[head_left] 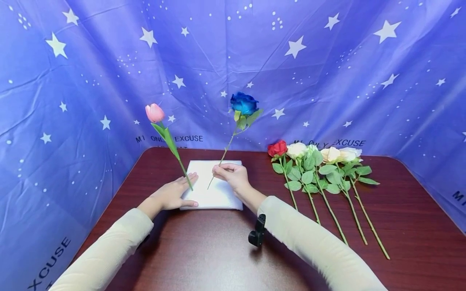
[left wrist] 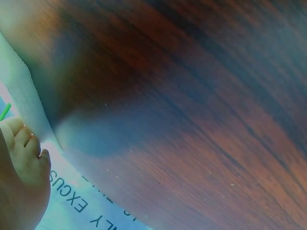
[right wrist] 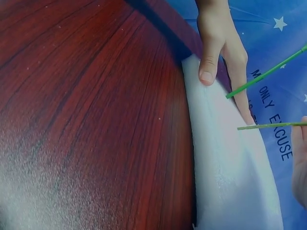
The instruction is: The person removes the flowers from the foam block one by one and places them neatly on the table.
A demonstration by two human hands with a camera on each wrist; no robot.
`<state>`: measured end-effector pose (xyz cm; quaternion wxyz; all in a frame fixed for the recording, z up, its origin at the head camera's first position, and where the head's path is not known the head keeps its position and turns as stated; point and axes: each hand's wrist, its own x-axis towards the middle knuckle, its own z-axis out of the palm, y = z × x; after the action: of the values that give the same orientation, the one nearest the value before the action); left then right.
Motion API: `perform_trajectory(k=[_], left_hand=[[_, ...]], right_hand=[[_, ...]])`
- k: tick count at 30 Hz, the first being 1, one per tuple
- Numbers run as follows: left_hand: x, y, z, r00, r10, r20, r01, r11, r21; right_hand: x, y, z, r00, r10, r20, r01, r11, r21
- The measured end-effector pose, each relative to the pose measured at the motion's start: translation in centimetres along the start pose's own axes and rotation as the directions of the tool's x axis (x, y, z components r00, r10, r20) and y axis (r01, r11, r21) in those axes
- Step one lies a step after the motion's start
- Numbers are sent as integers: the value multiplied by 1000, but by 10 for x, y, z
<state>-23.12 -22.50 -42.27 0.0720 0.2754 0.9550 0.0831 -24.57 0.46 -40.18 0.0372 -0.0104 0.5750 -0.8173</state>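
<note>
A white foam block lies on the table, and a pink tulip stands in it, leaning left. My left hand rests on the block's left side with fingers spread and thumb along the near edge, beside the tulip's stem. Between thumb and fingers, my right hand pinches the thin stem of a blue rose. The rose tilts to the right, its bloom high above the hand. In the right wrist view the lower end of the rose stem meets the foam's top, near the tulip stem.
To the right, several roses lie side by side on the dark wooden table: a red rose, a white rose and paler ones, stems toward the near side. A blue star-printed curtain hangs behind and at both sides.
</note>
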Motion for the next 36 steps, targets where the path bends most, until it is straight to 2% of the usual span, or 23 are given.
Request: perform_trajectory(k=[10,28,32,36], left_hand=[[-1,0,1,1000,3,-6,-2,1000,9],[-1,2,-2,1000,10,-8,-10,1000,9],[-1,1,-1,1000,4,1,-4,1000,3],[0,0,-1,1000,3,5,-3,1000,3]], right_hand=[[-2,-2,0,997,-63,49,67,994,-86],[-3,-7,4,994,-90,54,94,993,-69],[-5,-9,6,996,-79,51,84,992,-99],[-6,-12,7,996,-75,42,81,982,-171]])
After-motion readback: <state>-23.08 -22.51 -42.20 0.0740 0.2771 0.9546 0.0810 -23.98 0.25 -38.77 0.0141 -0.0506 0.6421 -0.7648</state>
